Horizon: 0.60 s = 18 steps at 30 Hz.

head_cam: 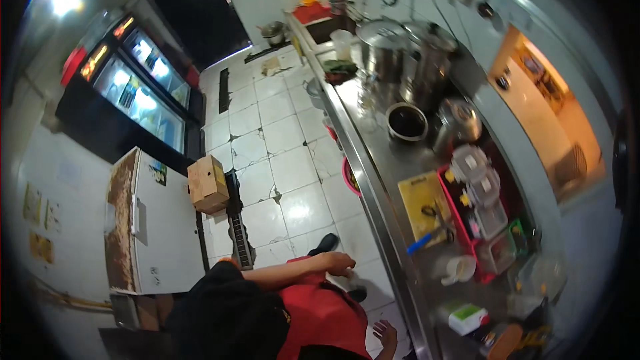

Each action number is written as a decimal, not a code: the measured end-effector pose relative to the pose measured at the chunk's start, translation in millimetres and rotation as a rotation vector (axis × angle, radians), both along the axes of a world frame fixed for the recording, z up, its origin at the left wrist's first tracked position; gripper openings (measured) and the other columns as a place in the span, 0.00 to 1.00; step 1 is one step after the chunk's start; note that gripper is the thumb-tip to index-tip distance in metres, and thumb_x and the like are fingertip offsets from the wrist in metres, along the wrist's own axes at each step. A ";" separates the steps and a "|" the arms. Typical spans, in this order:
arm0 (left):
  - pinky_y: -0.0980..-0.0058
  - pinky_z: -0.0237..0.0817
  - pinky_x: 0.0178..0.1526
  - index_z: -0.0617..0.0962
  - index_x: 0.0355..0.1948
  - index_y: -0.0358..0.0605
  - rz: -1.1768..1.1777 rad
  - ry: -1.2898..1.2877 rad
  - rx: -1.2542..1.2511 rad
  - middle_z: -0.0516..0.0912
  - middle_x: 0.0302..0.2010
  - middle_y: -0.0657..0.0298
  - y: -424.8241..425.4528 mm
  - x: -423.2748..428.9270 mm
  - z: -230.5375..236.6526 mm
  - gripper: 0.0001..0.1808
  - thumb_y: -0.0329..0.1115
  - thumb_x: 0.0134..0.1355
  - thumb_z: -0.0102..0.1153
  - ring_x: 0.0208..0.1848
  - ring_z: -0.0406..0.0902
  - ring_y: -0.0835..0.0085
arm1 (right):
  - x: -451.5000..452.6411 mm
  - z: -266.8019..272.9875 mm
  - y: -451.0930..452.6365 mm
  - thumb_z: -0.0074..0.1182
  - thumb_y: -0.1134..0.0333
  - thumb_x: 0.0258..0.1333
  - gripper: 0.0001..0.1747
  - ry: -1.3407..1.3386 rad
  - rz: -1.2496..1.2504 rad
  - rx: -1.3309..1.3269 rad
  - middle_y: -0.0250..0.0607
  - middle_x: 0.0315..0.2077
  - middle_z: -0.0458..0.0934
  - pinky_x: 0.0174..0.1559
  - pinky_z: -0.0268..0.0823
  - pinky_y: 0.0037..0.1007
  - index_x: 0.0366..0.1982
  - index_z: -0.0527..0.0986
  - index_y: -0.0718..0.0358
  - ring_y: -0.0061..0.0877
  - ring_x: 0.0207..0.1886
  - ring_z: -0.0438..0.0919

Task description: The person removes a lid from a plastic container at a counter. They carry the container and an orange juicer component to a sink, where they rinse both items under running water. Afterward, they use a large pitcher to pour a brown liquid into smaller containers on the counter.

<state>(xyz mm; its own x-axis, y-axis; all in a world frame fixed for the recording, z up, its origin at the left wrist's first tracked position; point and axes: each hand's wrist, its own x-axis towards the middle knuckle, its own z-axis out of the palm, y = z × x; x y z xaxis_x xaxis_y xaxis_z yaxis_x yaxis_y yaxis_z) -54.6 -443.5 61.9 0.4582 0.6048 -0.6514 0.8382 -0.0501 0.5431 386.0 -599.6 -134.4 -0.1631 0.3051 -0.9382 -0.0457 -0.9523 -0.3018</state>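
My left hand (341,264) hangs in front of the red apron (320,317), its fingers loosely bent and nothing visible in it. Lower down, my right hand (385,332) has its fingers spread beside the edge of the steel counter (372,180), also without an object. On that counter, scissors (434,212) and a blue-handled tool (421,243) lie on a yellow cutting board (417,195). A white cup or jug (459,269) stands below the board, and a white-and-green carton (468,319) is nearer to my right hand.
A pink crate (459,220) holds plastic containers. Farther along the counter are large steel pots (382,45) and a bowl of dark liquid (407,122). Across the tiled floor stand a cardboard box (207,185), a white chest freezer (167,230) and glass-door refrigerators (140,95). A floor grate (241,242) runs alongside.
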 end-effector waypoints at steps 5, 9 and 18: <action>0.57 0.71 0.58 0.74 0.62 0.42 0.241 -0.101 -0.010 0.83 0.52 0.49 8.9 -99.3 8.3 0.30 0.52 0.66 0.58 0.56 0.79 0.48 | -126.2 15.6 166.3 0.51 0.53 0.68 0.25 0.014 0.189 0.197 0.46 0.33 0.78 0.49 0.74 0.44 0.55 0.75 0.67 0.41 0.46 0.83; 0.58 0.71 0.58 0.75 0.61 0.41 0.455 -0.126 0.050 0.83 0.53 0.48 7.4 -222.0 -4.9 0.29 0.52 0.67 0.57 0.55 0.79 0.48 | -300.4 -23.8 247.5 0.54 0.66 0.66 0.14 -0.080 0.438 0.324 0.44 0.32 0.83 0.33 0.78 0.35 0.48 0.77 0.67 0.35 0.37 0.85; 0.57 0.71 0.58 0.77 0.58 0.40 0.827 -0.020 0.168 0.84 0.51 0.45 60.0 -478.5 38.6 0.31 0.54 0.65 0.60 0.55 0.80 0.48 | -528.9 -12.7 350.9 0.60 0.65 0.62 0.13 -0.297 0.922 0.795 0.40 0.37 0.86 0.49 0.73 0.25 0.42 0.82 0.68 0.24 0.44 0.83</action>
